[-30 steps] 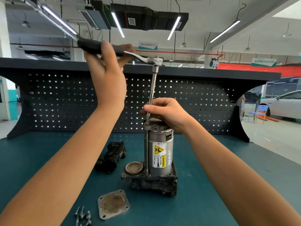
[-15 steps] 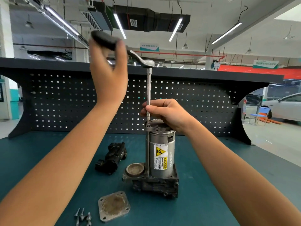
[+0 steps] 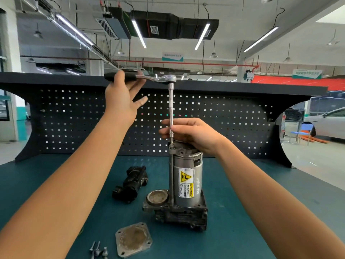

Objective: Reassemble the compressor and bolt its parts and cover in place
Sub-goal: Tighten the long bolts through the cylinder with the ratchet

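Note:
The compressor (image 3: pixel 187 184), a grey cylinder with a yellow warning label on a dark base, stands upright on the teal bench. A long extension bar (image 3: pixel 170 105) rises from a bolt at its top left rim to a ratchet (image 3: pixel 165 78). My left hand (image 3: pixel 121 98) presses against the ratchet's black handle with the fingers spread and straight. My right hand (image 3: pixel 192 134) pinches the bar's lower end and rests on the compressor's top. A square metal cover plate (image 3: pixel 133 239) lies flat in front of the compressor.
A black part (image 3: pixel 130 184) lies left of the compressor. Several loose bolts (image 3: pixel 98 251) lie by the bench's front edge, left of the cover plate. A dark pegboard (image 3: pixel 74 124) closes the back of the bench (image 3: pixel 242 230).
The ratchet handle has swung round on the bar. My left hand, which gripped the handle before, now has its fingers spread against it. My right hand stays on the bar.

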The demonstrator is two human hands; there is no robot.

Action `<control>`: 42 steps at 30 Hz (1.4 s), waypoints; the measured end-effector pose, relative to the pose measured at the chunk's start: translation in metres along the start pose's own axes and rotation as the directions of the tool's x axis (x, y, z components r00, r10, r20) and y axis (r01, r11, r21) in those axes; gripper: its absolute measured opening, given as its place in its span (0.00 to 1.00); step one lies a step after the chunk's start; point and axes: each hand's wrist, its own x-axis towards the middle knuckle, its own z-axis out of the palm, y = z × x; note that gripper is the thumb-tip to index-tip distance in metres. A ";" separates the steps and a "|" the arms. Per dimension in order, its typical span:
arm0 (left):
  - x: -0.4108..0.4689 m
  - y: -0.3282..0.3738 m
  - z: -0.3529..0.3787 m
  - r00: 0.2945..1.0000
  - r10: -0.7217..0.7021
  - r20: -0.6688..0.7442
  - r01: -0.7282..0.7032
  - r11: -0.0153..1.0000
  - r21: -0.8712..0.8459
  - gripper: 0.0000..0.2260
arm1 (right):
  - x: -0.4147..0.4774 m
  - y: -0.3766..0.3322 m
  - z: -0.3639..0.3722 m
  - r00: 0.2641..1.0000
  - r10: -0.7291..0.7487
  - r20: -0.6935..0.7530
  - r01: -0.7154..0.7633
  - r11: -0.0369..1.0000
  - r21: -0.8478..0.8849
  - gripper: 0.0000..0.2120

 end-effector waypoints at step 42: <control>-0.031 0.012 0.009 0.957 0.290 0.004 -0.288 0.951 0.111 0.03 | -0.001 0.000 0.003 0.995 -0.024 -0.098 0.024 1.000 -0.001 0.05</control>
